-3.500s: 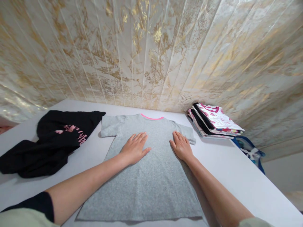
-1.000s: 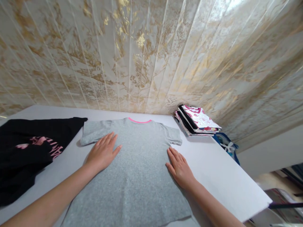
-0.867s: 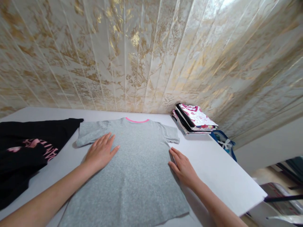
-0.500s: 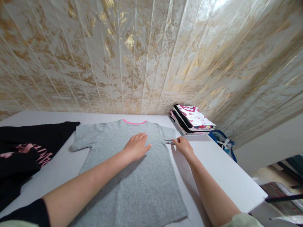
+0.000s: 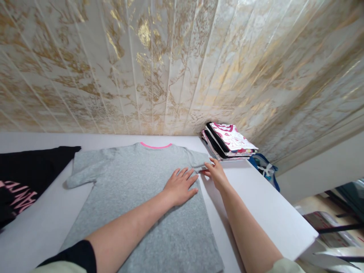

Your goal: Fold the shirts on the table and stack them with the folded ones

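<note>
A grey short-sleeved T-shirt (image 5: 133,170) with a pink neckline is spread flat on the white table, its collar toward the wall. My left hand (image 5: 180,187) lies flat on the shirt near the right armpit, fingers spread. At the hem of the right sleeve is my right hand (image 5: 217,174), its fingertips and thumb closed about the sleeve edge. Part of the shirt's lower body is hidden under my left forearm.
A black garment (image 5: 36,163) with pink lettering lies to the left. Folded clothes (image 5: 231,140) are stacked at the table's back right, with a blue-edged bag (image 5: 265,168) beyond them. Gold-patterned covering (image 5: 153,76) rises behind the white table (image 5: 264,212).
My left hand has slid right across the shirt, toward the sleeve, with its fingers spread wider. My right hand stays at the sleeve hem, its fingers shifted. The view has turned slightly right.
</note>
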Motion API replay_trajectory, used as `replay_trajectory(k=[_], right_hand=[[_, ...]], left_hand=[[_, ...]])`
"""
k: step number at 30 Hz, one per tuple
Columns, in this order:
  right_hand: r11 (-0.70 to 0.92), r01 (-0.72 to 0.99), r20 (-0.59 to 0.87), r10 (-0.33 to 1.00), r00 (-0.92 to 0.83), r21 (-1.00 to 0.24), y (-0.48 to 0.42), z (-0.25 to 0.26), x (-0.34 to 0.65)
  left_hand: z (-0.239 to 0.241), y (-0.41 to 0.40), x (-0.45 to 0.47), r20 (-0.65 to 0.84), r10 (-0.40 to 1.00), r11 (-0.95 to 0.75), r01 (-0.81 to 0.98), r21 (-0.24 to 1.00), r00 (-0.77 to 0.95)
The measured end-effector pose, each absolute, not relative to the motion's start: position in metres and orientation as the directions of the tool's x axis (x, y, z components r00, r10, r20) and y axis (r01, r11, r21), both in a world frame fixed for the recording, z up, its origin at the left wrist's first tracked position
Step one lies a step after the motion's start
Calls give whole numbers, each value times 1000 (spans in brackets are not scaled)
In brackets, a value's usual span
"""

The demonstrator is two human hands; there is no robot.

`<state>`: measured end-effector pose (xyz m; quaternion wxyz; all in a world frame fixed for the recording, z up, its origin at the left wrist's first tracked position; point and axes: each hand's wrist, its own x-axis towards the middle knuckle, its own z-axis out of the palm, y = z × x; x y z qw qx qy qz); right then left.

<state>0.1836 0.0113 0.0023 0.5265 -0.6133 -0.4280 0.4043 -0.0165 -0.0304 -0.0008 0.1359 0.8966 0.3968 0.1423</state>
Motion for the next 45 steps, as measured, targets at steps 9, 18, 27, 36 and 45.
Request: replay_trajectory(k=[9,18,27,36,45], right_hand=[[-53,388,103,923,371,-920,37,13,178],[473,838,434,838,-331,-274,-26,44,102],[638,628,290,766,-573,-445,-74,27,76],[588,758,124,806,-579,-282,-74,13,66],[407,892,143,912,-385,-195,-59,13,68]], left_hand=[[4,-17,-22,290,822,-500,379,779,490],[23,25,-48,-233,917,391,-617,683,323],[22,27,-51,-299,882,471,-676,567,364],[21,31,-57,-248,956,289,-654,699,157],[15,20,-48,-29,977,113,-398,911,211]])
